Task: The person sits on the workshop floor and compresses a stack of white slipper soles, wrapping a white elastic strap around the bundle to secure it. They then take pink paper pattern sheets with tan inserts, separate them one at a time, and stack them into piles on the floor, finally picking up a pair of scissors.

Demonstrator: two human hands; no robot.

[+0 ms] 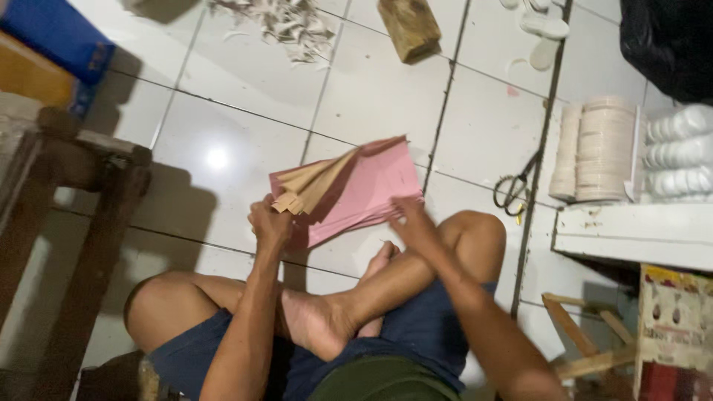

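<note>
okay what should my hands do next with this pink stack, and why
Probably press the right hand down along the pink sheet stack to flatten it: the left hand pinches one corner where tan sheets fan up loose.

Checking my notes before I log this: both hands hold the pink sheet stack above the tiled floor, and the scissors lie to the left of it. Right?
Not quite. In the head view the scissors lie on the floor to the right of the pink sheet stack. Left hand and right hand do hold it.

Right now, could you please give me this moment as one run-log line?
left hand: grips pink sheet stack corner | right hand: on stack's lower edge | scissors: on tiled floor, untouched
</note>
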